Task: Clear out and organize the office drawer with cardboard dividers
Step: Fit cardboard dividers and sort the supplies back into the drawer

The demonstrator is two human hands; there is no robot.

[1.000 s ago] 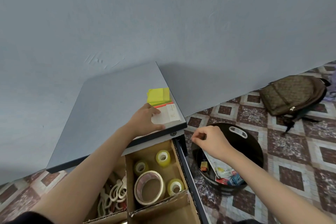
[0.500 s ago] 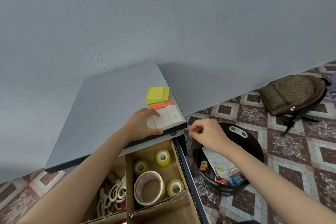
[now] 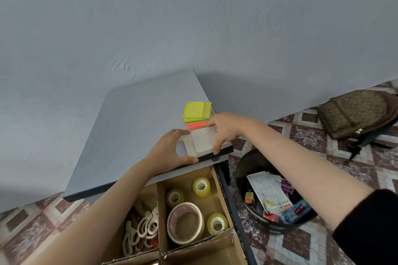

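1. On the left side of the open drawer point(image 3: 224, 180), one cardboard compartment holds white-handled scissors point(image 3: 143, 227). Leave them there. They are already sorted.
2. Next to them, past a cardboard divider point(image 3: 159, 217), another compartment holds one big roll of tape point(image 3: 185, 222) and three small yellow tape rolls point(image 3: 201, 187). That part looks done too.
3. Up on the grey desk top point(image 3: 133, 118), the left hand point(image 3: 170, 150) rests with its fingers spread apart. The thumb lies along the front edge of the desk. The fingertips touch the left side of a stack of white cards point(image 3: 200, 141). It is not squeezing the cards; it just steadies them.
4. The stack of white cards sits at the front right corner of the desk, very close to the edge. I think the step now is to square up this stack so it can go into the drawer. Push both sides in gently and evenly so no card slips off the corner.
5. Just behind the cards lie yellow and pink sticky notes point(image 3: 197, 112). Try not to bump them.
6. The right hand point(image 3: 226, 127) lies over the right side of the cards with its fingers curled around the stack. Lift only when both hands hold it snugly.
7. Down on the floor to the right is a black bin point(image 3: 243, 163) with wrappers inside. Falling cards could land there.
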